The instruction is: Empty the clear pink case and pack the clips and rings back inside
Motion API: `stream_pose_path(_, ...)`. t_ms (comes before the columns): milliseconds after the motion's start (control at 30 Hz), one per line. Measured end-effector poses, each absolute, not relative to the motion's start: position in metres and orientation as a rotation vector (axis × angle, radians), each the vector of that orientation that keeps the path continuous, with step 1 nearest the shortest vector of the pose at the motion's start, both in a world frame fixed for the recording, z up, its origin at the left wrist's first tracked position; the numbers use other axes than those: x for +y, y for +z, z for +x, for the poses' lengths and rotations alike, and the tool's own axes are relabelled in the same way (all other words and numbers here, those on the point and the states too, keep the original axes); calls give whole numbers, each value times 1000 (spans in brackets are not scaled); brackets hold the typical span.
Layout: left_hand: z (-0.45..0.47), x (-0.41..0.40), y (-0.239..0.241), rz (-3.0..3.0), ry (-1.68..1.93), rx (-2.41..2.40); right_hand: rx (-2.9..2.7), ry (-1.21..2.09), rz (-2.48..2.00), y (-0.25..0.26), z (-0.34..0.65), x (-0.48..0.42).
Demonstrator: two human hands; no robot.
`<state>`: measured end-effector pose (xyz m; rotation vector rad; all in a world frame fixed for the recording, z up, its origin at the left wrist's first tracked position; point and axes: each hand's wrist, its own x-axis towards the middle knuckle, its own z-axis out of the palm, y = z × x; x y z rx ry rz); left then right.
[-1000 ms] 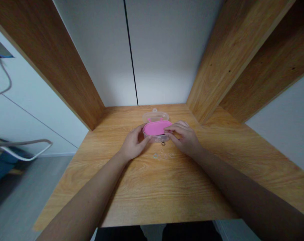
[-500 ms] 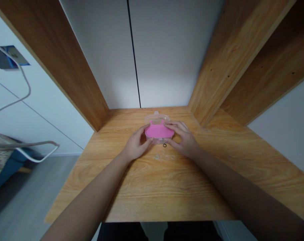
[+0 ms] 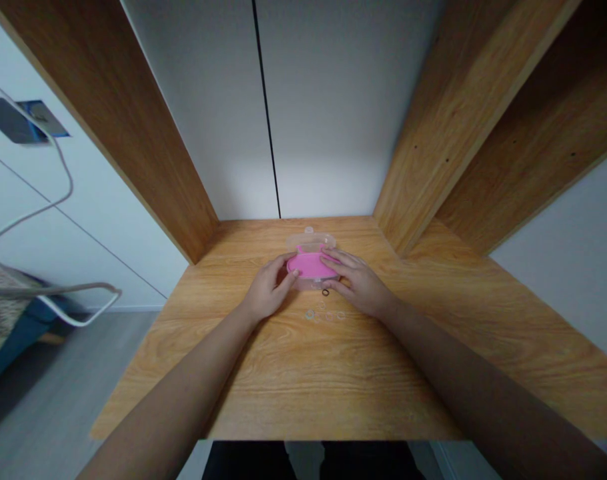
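Observation:
A small clear plastic box (image 3: 311, 285) with a pink inner lid (image 3: 311, 265) stands on the wooden table, its clear outer lid (image 3: 311, 239) tilted up at the back. My left hand (image 3: 269, 287) grips the box's left end, with the thumb on the pink lid's front left edge. From the right, my right hand (image 3: 358, 283) holds the other end, its fingers lying over the pink lid and its thumb at the front. Just in front of the box lies a black hair tie (image 3: 325, 293). Several small pale rings (image 3: 329, 316) are scattered nearer to me, one of them bluish (image 3: 310, 315).
Wooden uprights (image 3: 183, 220) (image 3: 408, 220) flank the table (image 3: 333, 380), and a white panel (image 3: 328, 133) closes off the back. At the left a pale cable (image 3: 71, 180) hangs by the wall. My legs (image 3: 248, 461) are below the front edge.
The thumb of my left hand has shifted up onto the pink lid, and my right fingers reach further across it. The view has moved slightly; the box remains between both hands.

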<state>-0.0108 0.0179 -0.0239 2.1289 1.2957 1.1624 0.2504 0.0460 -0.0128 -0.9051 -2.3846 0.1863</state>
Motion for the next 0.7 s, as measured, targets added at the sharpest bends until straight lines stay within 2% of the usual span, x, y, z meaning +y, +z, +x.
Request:
stream_pose_path(400,-9,12,-12,2303,1194,1317,-2354,102,-975,-9,251,45)
stream_pose_path(700,-10,14,-19,2336,1160,1320,-2376,163,-1007,-9,253,46)
